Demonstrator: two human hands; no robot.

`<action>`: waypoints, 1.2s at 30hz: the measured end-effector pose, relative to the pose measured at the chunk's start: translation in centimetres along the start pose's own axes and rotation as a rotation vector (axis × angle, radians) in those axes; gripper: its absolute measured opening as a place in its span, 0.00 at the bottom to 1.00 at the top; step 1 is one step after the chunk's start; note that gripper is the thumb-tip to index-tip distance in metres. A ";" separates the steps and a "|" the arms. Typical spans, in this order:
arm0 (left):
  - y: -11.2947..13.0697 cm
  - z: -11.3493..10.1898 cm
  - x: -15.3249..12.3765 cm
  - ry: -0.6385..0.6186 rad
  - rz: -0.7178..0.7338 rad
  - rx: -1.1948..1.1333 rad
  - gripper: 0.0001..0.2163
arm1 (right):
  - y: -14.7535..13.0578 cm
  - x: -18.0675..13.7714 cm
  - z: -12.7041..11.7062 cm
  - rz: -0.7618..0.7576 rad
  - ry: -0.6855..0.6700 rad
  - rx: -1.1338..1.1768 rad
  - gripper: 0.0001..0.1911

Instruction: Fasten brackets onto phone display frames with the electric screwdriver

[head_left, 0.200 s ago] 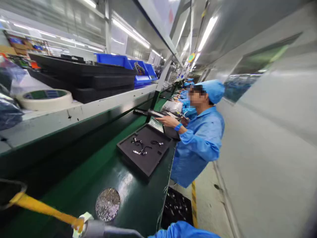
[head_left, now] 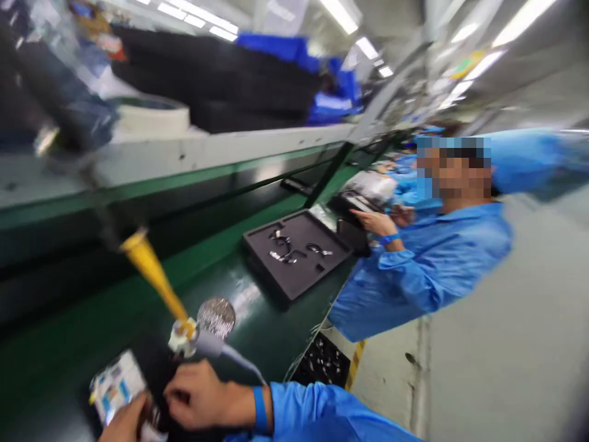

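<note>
At the lower left, an opened flat electronic device (head_left: 118, 380) with white and blue parts rests on a dark surface, blurred. My left hand (head_left: 126, 420) enters from the bottom edge, thumb and fingers closed on the device's near edge. Beside it, my right hand (head_left: 197, 396), with a blue wristband, is curled with fingers pressed together; what they hold, if anything, is hidden. Just above that hand hangs a tool with a whitish grey body (head_left: 202, 342) and cord, suspended by a yellow strap (head_left: 154, 273).
A black foam tray (head_left: 299, 270) holding several short cables lies on the green bench (head_left: 262, 334). A round metallic disc (head_left: 216, 316) sits nearer. A co-worker in blue (head_left: 437, 258) handles a dark device at right. Tape (head_left: 151, 120) and blue bins (head_left: 334, 104) occupy the shelf.
The view has swung left and down. My hands and the opened device have come into sight, and the hanging tool and the tray appear shifted in the picture.
</note>
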State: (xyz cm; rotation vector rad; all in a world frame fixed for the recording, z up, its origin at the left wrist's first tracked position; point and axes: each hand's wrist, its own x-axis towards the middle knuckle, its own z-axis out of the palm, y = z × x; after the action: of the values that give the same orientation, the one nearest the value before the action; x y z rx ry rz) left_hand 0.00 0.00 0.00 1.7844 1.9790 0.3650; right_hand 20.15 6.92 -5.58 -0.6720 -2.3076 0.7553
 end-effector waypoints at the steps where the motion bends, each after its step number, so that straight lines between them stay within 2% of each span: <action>1: 0.4 0.3 -1.1 -0.075 -0.035 0.012 0.11 | -0.4 -0.4 0.3 0.025 -0.010 0.026 0.03; 2: 0.7 0.6 -1.8 -0.094 -0.067 0.002 0.16 | -0.6 -0.8 0.4 0.054 -0.021 0.049 0.03; 5: 1.2 1.0 -2.9 -0.107 -0.141 -0.063 0.16 | -0.9 -1.6 0.1 0.103 -0.095 0.109 0.08; 10: 1.5 0.8 -3.2 -0.123 -0.144 -0.133 0.18 | -1.0 -1.9 -1.1 0.109 -0.218 0.114 0.10; 16: 1.8 0.8 -3.4 -0.116 -0.105 -0.165 0.14 | -1.7 -2.3 -2.1 0.036 -0.378 -0.020 0.14; 23: 1.7 0.8 -3.3 -0.103 -0.099 -0.167 0.15 | -2.9 -1.5 -3.1 -0.049 -0.584 -0.206 0.20; 30: 2.2 0.5 -3.4 -0.104 -0.094 -0.157 0.16 | -4.6 -0.4 -3.3 -0.035 -0.727 -0.328 0.23; 36: 2.9 0.5 -4.0 -0.077 -0.101 -0.146 0.20 | -5.8 -0.9 -3.6 -0.010 -0.792 -0.369 0.27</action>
State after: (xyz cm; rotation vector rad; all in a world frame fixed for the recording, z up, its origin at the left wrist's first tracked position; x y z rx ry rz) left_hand 3.05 -3.64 1.61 1.5796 1.9286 0.3914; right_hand 21.70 3.47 0.23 -0.5758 -3.2262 0.6676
